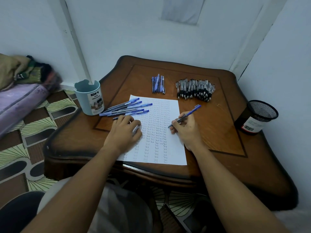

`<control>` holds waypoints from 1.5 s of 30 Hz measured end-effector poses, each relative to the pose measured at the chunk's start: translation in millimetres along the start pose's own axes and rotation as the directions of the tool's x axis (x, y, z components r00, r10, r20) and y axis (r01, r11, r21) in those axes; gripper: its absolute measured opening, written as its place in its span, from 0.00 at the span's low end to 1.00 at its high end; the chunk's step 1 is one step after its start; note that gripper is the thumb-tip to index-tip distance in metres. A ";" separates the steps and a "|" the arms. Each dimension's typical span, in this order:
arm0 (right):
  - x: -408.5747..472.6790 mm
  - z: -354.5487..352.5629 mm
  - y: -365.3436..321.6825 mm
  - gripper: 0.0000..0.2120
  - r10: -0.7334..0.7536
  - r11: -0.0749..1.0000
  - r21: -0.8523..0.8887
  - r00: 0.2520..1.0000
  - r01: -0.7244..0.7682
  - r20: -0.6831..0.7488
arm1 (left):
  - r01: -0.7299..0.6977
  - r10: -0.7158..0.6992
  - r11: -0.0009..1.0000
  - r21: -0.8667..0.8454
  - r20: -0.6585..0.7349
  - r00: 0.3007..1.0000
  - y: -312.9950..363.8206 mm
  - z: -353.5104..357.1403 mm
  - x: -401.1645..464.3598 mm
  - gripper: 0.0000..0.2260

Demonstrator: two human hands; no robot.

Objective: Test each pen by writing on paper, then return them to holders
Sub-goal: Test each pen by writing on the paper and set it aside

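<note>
Two hands work over a sheet of paper (161, 132) at the centre of the frame, lying on a dark wooden table (210, 128). Our right hand (186, 130) pinches a blue pen (185, 116), tip down on the sheet's right side among columns of the word "Test". Our left hand (125, 132) rests on the paper's left edge with fingers loosely curled; something pale shows under the fingers, but we cannot tell what it is.

Just above the left hand a loose fan of blue pens (125, 108) lies across the paper's upper left corner, partly covering it. Left of them stands a pale blue holder (89, 98) labelled as a desk organiser. Higher on the table we see a small bundle of blue pens (158, 84) and, to its right, a large pile of black-gripped pens (195, 89). At the right edge stands a black mesh holder (256, 117). In the upper left, folded cloth (25, 69) lies on a patterned floor (33, 125).
</note>
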State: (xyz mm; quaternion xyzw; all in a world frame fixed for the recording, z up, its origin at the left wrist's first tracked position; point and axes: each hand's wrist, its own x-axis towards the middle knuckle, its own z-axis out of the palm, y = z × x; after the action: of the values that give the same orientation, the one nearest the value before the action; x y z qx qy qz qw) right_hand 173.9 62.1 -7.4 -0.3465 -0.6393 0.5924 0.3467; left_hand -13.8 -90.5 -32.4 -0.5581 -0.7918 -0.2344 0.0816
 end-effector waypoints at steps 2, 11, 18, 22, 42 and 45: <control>0.4 -0.1 0.9 0.12 -0.001 1.000 -0.015 1.000 0.001 -0.008 | 0.003 -0.003 1.000 0.002 0.014 1.000 0.6 -0.4 0.0 0.18; 3.0 -0.3 3.1 0.12 0.025 1.000 -0.018 0.999 -0.025 -0.024 | -0.002 0.002 1.000 0.005 -0.017 1.000 0.6 1.1 -1.0 0.17; 2.2 0.4 1.2 0.12 0.007 1.000 -0.012 1.000 -0.007 -0.029 | 0.004 -0.003 1.000 0.013 -0.016 1.000 1.4 -0.1 -0.6 0.18; 1.6 0.5 1.8 0.12 -0.002 0.998 -0.061 1.000 0.002 -0.011 | 0.009 -0.009 1.000 0.013 -0.007 1.000 2.0 -1.0 -1.2 0.18; -0.4 -0.9 -0.2 0.11 -0.026 0.998 -0.060 0.999 0.025 -0.024 | 0.006 -0.006 1.000 0.015 -0.017 1.000 2.3 0.4 -1.0 0.18; -0.4 -0.9 -1.4 0.12 -0.006 0.999 -0.043 1.000 0.005 -0.017 | -0.001 0.002 1.000 0.018 -0.037 0.999 1.5 1.2 -2.2 0.17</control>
State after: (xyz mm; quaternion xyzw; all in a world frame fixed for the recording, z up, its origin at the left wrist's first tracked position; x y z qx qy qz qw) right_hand 174.8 62.1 -5.9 -0.3574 -0.6499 0.5745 0.3463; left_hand -11.5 -91.4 -33.9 -0.5534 -0.7919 -0.2374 0.1015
